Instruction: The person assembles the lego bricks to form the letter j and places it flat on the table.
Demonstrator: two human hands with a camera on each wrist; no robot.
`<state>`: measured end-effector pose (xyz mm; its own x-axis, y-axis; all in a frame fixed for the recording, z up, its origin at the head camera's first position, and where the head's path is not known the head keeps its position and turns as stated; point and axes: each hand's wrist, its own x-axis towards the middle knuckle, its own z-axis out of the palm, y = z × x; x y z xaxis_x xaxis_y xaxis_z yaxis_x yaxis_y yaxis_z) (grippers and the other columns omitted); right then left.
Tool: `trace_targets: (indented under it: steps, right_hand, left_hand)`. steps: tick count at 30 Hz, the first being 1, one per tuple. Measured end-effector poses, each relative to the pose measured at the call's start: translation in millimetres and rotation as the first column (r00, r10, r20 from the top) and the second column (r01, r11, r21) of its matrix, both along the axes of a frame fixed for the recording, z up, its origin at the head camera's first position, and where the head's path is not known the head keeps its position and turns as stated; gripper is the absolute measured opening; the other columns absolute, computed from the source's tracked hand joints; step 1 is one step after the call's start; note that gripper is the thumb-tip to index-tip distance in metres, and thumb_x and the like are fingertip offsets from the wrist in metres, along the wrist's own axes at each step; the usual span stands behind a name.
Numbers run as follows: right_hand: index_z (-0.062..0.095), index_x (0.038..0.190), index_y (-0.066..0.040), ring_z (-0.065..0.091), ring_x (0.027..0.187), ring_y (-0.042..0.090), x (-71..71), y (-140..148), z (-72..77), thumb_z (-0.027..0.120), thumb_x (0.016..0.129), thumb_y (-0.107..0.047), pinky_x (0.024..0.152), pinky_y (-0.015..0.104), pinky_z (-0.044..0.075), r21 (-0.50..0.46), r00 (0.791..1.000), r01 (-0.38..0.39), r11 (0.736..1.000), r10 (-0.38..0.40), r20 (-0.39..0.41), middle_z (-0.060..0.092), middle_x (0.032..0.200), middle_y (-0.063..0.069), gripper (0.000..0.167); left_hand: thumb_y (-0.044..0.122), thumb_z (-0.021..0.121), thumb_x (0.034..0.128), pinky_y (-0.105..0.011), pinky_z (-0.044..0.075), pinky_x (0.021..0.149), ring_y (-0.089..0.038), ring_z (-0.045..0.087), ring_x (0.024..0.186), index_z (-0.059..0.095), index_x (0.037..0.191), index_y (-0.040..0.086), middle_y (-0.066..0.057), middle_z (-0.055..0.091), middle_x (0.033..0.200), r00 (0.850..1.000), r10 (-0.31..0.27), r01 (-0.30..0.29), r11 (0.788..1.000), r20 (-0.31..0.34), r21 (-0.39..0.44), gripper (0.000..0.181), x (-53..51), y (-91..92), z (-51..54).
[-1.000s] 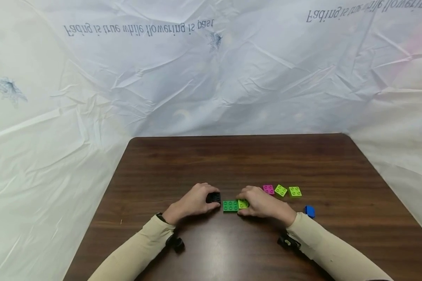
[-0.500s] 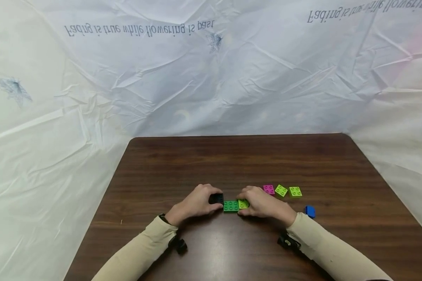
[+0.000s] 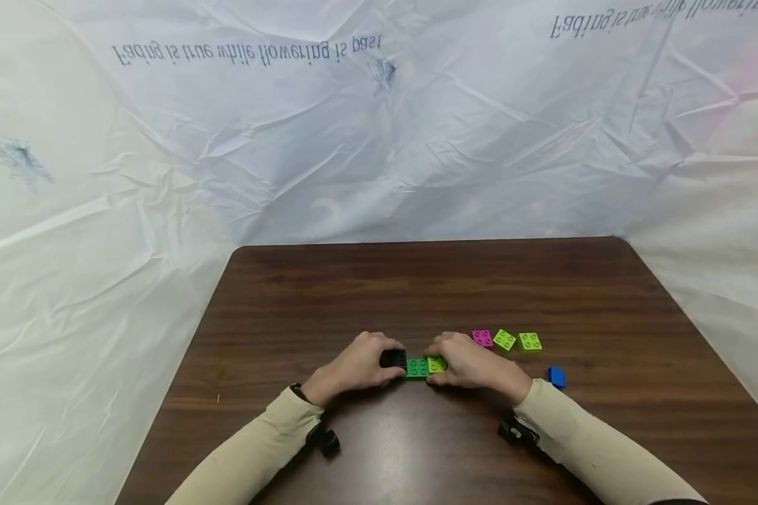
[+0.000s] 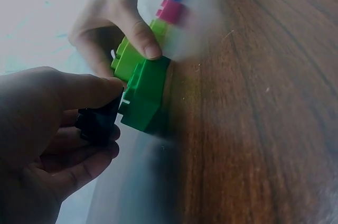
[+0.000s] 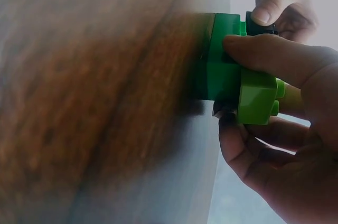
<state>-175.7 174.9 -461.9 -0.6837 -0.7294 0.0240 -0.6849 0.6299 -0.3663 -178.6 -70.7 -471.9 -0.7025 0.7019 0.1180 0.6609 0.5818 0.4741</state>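
Observation:
My left hand (image 3: pixel 361 359) pinches a black toy building brick (image 3: pixel 393 358) between thumb and fingers. The black brick is over the left end of a longer green brick (image 3: pixel 417 368), close above its studs in the right wrist view; whether it touches them I cannot tell. On the green brick's right end sits a lime brick (image 3: pixel 436 364). My right hand (image 3: pixel 470 361) grips these two, its thumb (image 5: pixel 251 49) along the green brick's side and its fingers round the far side. The green brick (image 4: pixel 145 94) stands on the table, studs up.
Behind the right hand lie a magenta brick (image 3: pixel 482 338) and two loose lime bricks (image 3: pixel 504 340). A blue brick (image 3: pixel 556 377) lies by the right forearm. The dark wooden table (image 3: pixel 417 294) meets a pale hanging sheet (image 3: pixel 379 154) at the back.
My left hand has moved right with the black brick, from beside the green brick to over its left end. Fewer green studs show. The right hand has stayed put.

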Motion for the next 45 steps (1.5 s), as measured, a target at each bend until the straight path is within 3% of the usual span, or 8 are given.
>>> trace_targets:
  steps: [15,30,45]
  right_hand:
    - [0.072,0.11,-0.002,0.061,0.087,0.014,-17.1,-1.5,-0.2,0.079,0.082,-0.03,0.073,0.032,0.051,0.008,1.0,0.02,1.0,-0.021,0.01,0.068,0.098,0.004,0.04]
    - [0.072,0.109,-0.003,0.059,0.083,0.009,-6.5,9.2,-3.2,0.079,0.082,-0.028,0.069,0.027,0.049,-0.001,0.999,-0.004,1.0,0.004,0.038,0.069,0.097,0.004,0.037]
    - [0.074,0.105,-0.003,0.06,0.082,0.009,-5.4,10.1,-9.3,0.081,0.08,-0.028,0.068,0.027,0.05,-0.007,1.0,0.007,1.0,-0.007,0.002,0.069,0.095,0.004,0.037]
  left_hand:
    - [0.032,0.073,0.0883,-0.012,0.047,0.063,-0.008,0.063,0.083,0.069,0.119,0.008,-0.005,0.07,0.104,0.999,-0.021,0.021,1.0,0.025,-0.011,0.039,-18.1,2.5,-1.3]
    - [0.031,0.074,0.088,-0.015,0.048,0.067,-0.008,0.063,0.087,0.069,0.118,0.009,-0.003,0.07,0.106,1.0,0.014,-0.013,0.998,0.009,-0.065,0.037,5.3,17.0,1.5]
    - [0.028,0.073,0.089,-0.02,0.05,0.074,-0.008,0.061,0.092,0.066,0.115,0.009,-0.001,0.067,0.106,0.998,-0.007,0.001,0.994,-0.06,-0.108,0.033,7.8,22.6,-6.6]
